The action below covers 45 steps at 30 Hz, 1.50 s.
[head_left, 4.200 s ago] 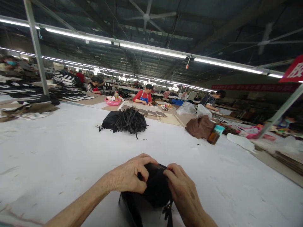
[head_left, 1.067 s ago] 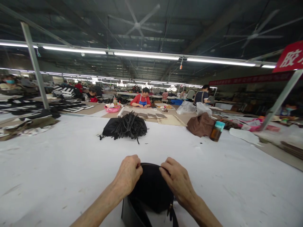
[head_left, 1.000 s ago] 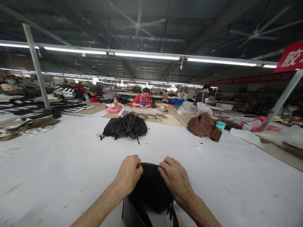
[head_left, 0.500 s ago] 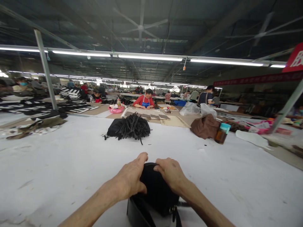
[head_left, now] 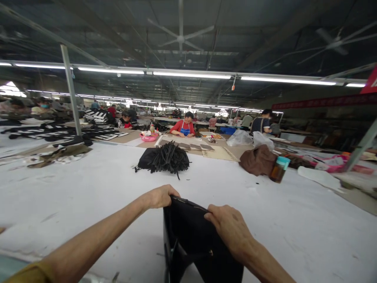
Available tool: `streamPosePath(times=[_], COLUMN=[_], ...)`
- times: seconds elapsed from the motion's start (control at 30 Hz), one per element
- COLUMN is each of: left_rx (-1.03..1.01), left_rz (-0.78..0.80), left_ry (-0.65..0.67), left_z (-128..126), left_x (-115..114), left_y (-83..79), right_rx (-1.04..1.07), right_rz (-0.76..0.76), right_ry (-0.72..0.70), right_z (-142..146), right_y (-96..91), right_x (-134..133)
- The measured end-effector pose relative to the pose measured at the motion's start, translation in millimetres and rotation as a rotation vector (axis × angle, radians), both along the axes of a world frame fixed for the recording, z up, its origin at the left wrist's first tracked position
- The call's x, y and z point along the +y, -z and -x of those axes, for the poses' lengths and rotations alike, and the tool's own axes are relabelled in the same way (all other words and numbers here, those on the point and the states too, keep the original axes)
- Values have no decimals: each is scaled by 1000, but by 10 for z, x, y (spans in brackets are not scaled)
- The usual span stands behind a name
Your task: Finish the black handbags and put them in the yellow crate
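A black bag point(head_left: 191, 230) stands upright near the front of the white table, its top edge towards the far side. My left hand point(head_left: 160, 196) grips the left end of that edge, thumb and fingers closed on it. At the right part of the edge, my right hand point(head_left: 228, 226) pinches the bag as well. A zip seems to run along the top between the two hands. A dark strap hangs down the near side, and a small gold-coloured metal piece shows on it. The bag's bottom is cut off by the frame.
Beyond the bag lies a black bundle point(head_left: 147, 158) with a heap of black strips point(head_left: 171, 157). A brown cloth point(head_left: 257, 160) and a teal-lidded jar point(head_left: 279, 169) stand right. A person in red point(head_left: 184, 125) sits across the table. Metal posts point(head_left: 70, 90) rise at both sides.
Both hands have shifted from the bag's rounded top to its edge, which is now pulled up and spread wider. My left hand has closed on the edge. The view has turned slightly left.
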<state>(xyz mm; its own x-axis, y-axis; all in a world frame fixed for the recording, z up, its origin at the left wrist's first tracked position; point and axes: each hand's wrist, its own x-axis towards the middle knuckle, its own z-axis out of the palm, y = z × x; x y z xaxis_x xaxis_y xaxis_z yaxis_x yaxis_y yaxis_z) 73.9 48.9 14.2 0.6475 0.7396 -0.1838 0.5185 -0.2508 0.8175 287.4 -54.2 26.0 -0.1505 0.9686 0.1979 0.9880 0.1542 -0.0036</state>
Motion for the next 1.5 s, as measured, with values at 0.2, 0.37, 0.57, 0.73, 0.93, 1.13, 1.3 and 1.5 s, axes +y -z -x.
streamPosePath(times=[0.2,0.37,0.57,0.73,0.93,1.13,1.3,1.5], left_rx=[-45,-53,-71,-71,-78,-63,-39,-4], left_rz=[-15,-11,25,4,5,-11,-57,-89], left_ry=[59,70,69,71,110,83,74,64], left_z=[-174,-223,-246,-235,-211,-228,-234,-230], left_x=[-78,-143,-179,-182,-115,-94,-106,-114], left_y=[87,46,-16,10,104,134,113,88], right_rx=[33,2,-5,-7,-61,-39,-34,-53], right_rz=[-16,-40,-75,-51,-48,-51,-62,-98], right_ry=[37,56,29,-37,-23,-43,-127,-250], right_z=[-261,-285,-143,-34,-44,-31,82,128], right_y=[177,239,236,198,190,180,179,235], right_x=[-19,-40,34,159,192,187,260,334])
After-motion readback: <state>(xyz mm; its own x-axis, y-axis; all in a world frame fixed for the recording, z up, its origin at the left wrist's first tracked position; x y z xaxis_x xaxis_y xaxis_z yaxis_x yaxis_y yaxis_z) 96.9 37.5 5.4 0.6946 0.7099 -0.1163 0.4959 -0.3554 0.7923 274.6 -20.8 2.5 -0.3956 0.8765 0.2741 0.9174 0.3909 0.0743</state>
